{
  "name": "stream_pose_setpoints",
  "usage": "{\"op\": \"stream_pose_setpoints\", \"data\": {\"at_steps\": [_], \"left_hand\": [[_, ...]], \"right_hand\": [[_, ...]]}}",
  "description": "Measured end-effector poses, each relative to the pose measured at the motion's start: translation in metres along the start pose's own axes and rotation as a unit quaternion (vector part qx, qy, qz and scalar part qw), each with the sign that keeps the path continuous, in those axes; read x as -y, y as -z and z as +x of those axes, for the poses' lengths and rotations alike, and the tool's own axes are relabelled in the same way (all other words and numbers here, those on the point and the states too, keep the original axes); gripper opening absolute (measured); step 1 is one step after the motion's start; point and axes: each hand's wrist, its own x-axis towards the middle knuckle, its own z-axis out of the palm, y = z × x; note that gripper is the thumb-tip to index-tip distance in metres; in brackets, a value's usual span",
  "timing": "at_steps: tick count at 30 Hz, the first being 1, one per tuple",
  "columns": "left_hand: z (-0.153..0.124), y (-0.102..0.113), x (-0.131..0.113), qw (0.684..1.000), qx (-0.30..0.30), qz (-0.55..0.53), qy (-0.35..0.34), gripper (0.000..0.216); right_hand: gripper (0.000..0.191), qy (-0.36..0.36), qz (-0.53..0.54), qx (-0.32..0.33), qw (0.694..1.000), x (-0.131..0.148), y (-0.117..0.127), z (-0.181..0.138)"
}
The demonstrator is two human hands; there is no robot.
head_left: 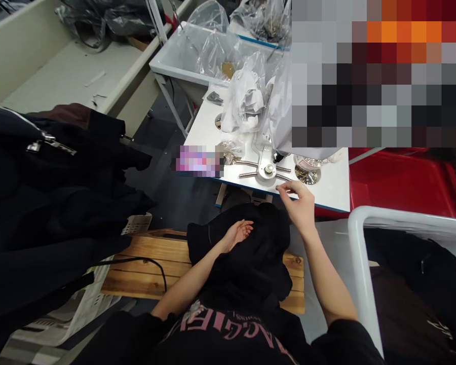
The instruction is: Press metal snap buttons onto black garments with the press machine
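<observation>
My right hand [299, 203] is at the front edge of the white table [334, 190], thumb and fingers pinched together. A tiny dark thing seems to be at its fingertips, too small to name. Just beyond stands a metal machine base [266, 171] with a round top and several spring-like arms spreading from it. To its right, a round opening [307, 176] holds small shiny metal pieces. Over my lap, my left hand [237, 235] hangs palm up with loosely curled fingers and nothing in it. Below it lies black cloth [251, 263].
Clear plastic bags [247, 96] crowd the table's back. Dark garments [53, 203] hang at left beside a wooden bench [152, 263]. A white bin [359, 253] with dark clothes stands at right, near a red tray [403, 182]. The upper right is pixelated.
</observation>
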Motion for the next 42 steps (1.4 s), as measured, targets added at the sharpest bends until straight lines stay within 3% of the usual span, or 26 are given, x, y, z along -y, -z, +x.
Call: {"op": "stream_pose_setpoints", "data": {"at_steps": [5,10,16,30,42], "left_hand": [[0.003,0.007,0.003,0.999,0.005,-0.034,-0.002,0.03],[0.007,0.009,0.002,0.999,0.006,-0.047,0.002,0.029],[0.009,0.009,0.001,0.999,0.004,-0.051,0.009,0.028],[0.011,0.01,0.001,0.998,0.008,-0.057,0.011,0.027],[0.01,0.009,0.001,0.999,0.006,-0.053,0.003,0.026]], "right_hand": [[0.008,0.032,-0.012,-0.014,0.999,-0.025,-0.016,0.044],[0.016,0.045,-0.052,0.016,0.998,-0.033,-0.027,0.063],[0.023,0.041,-0.101,0.037,0.993,-0.036,-0.029,0.066],[0.02,0.05,-0.084,0.04,0.994,-0.036,-0.032,0.063],[0.022,0.033,-0.114,0.096,0.988,-0.035,-0.024,0.071]]}}
